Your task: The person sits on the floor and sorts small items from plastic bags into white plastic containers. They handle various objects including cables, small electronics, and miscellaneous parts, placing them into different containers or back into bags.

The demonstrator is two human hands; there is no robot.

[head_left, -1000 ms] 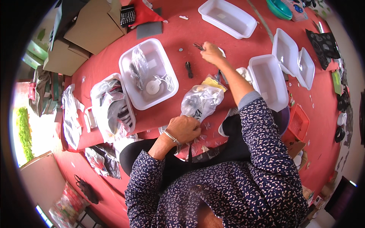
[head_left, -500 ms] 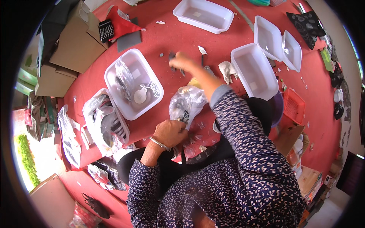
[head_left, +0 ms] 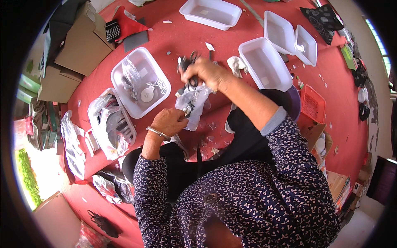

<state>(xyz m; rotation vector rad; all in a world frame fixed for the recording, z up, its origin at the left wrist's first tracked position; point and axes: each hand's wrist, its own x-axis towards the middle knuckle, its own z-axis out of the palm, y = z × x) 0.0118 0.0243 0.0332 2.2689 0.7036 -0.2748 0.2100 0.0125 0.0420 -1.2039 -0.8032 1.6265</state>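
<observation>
My left hand [head_left: 168, 122], with a bangle on its wrist, is closed at the edge of a clear plastic bag [head_left: 197, 108]. Its fingertips pinch the bag beside a dark, thin coiled cord that shows there. Above the bag, my right hand [head_left: 209, 73] is wrapped round a dark looped object [head_left: 188, 62], blurred by motion, so its kind is unclear. Left of both hands stands a white tub [head_left: 163, 93] holding a bagged item, a round white disc [head_left: 147, 94] and a white cable [head_left: 162, 86].
Nearer on the left is a second white tub [head_left: 133, 131], filled with bagged items. White tubs [head_left: 285, 84] stand to the right, beside a red basket [head_left: 312, 105]. Another tub [head_left: 210, 24] lies at the far side. Cardboard boxes [head_left: 80, 49] are stacked at left. Scraps litter the red floor.
My right hand has drawn back toward the bag, lifting the dark looped object. My left hand has shifted slightly left and away from me, still at the bag. The view has moved a little.
</observation>
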